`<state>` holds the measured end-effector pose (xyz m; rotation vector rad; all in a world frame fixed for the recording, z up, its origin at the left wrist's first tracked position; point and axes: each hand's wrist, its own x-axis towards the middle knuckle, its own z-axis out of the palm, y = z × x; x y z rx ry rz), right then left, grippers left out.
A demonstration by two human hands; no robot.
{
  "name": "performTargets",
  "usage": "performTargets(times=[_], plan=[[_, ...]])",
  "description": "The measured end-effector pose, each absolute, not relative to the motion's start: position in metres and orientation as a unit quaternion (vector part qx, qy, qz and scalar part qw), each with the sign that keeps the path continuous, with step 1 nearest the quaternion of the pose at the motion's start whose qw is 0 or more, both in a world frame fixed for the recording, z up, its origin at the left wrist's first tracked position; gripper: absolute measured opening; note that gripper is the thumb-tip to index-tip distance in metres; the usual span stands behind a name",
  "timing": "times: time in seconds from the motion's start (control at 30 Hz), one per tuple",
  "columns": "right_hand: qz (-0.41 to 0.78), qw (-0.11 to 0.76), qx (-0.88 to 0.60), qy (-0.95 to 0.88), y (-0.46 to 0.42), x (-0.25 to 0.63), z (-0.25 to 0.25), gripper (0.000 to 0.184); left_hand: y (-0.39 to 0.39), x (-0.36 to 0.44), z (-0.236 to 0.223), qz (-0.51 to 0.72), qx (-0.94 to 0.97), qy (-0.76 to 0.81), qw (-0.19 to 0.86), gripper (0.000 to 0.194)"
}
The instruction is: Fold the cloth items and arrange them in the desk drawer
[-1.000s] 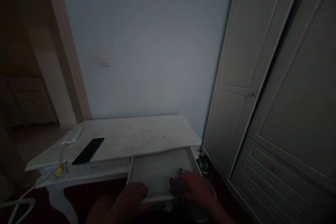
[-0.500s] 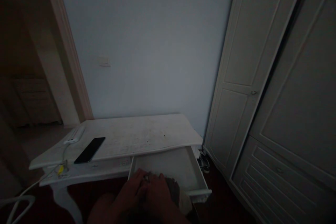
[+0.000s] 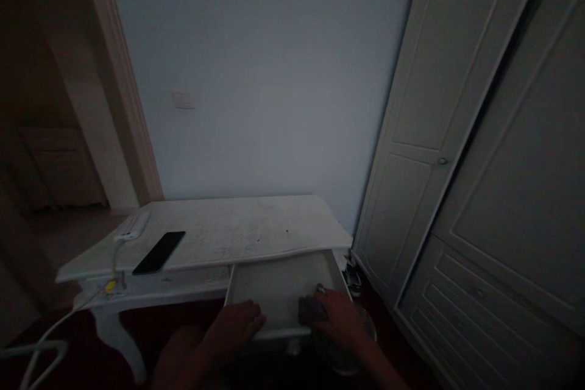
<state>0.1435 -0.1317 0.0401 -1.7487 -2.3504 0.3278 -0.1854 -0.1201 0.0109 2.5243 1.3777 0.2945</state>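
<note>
At the far left, a looped white cable point(image 3: 46, 341) hangs above the dark red floor point(image 3: 393, 353), and a pale wooden cabinet point(image 3: 64, 164) stands beyond a pinkish-beige door frame point(image 3: 130, 97). The cable runs up past a small yellow piece point(image 3: 109, 285) at the front edge of a scuffed white wooden worktop point(image 3: 237, 219) with a curved leg. On the worktop's left end lies a white oblong plastic device point(image 3: 132, 225), and just to its right a flat black phone point(image 3: 159, 253) lies aslant near the front edge. Above, a white square switch point(image 3: 183, 99) sits on the pale blue wall point(image 3: 274, 73).

The left hand point(image 3: 235, 323) is at the front left corner of a pulled-out white wooden drawer point(image 3: 278, 283), fingers bent; whether its grip is closed on the rim, I cannot tell. Towards the drawer's front right, a crumpled dark grey cloth point(image 3: 311, 309) is bunched in the grip of the right hand point(image 3: 340, 317), closed around it. Beyond the drawer's right side, a dark shoe point(image 3: 353, 280) with a pale sole sits on the floor, near a tall off-white panelled wardrobe point(image 3: 411, 195) with a small knob.
</note>
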Motion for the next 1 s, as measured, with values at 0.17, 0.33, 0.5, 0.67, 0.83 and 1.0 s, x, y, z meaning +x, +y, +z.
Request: performTargets(times=[0.17,0.33,0.5,0.67,0.83,1.0], plan=[[0.096,0.086,-0.572,-0.810,-0.135,0.118,0.036,0.045,-0.114,-0.195,-0.011,0.185,0.848,0.472,0.152,0.050],[0.135,0.108,-0.508,-0.844,-0.138,0.052,0.033,0.062,-0.107,-0.199,-0.016,0.232,0.810,0.493,0.214,0.051],[0.161,0.119,-0.463,-0.863,-0.135,0.014,0.028,0.074,-0.104,-0.198,-0.014,0.184,0.834,0.481,0.199,0.042],[0.169,0.129,-0.471,-0.856,-0.133,0.039,0.019,0.076,-0.110,-0.196,-0.015,0.115,0.863,0.477,0.118,0.042],[0.133,0.096,-0.546,-0.822,-0.131,0.105,0.023,0.065,-0.117,-0.189,-0.002,0.097,0.854,0.499,0.111,0.057],[0.107,0.094,-0.585,-0.798,-0.132,0.144,0.025,0.061,-0.117,-0.185,0.005,0.080,0.862,0.492,0.097,0.060]])
